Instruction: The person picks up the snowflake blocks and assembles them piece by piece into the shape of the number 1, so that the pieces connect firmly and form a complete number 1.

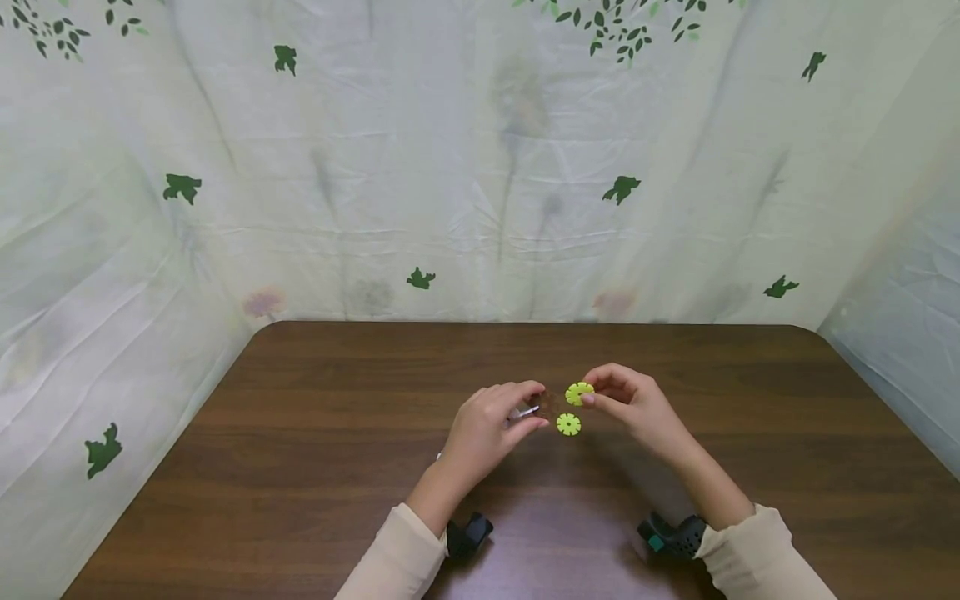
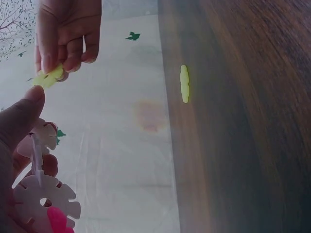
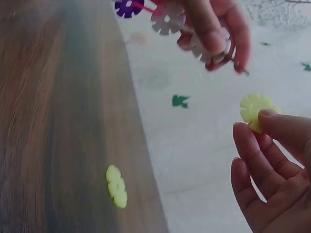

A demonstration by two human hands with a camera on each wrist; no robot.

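My left hand grips a string of notched, interlocking plastic discs. White discs and a pink piece show in the left wrist view. A purple disc hangs at the far end in the right wrist view. At the left fingertips a brown disc blends into the table colour. Between thumb and fingers, my right hand pinches a yellow notched disc, held just right of the brown one. A second yellow disc lies flat on the table below the hands.
The brown wooden table spreads out under both arms. Behind it and at the sides hangs a pale cloth printed with leaves and green birds. Each wrist wears a black camera strap, the right one close over the tabletop.
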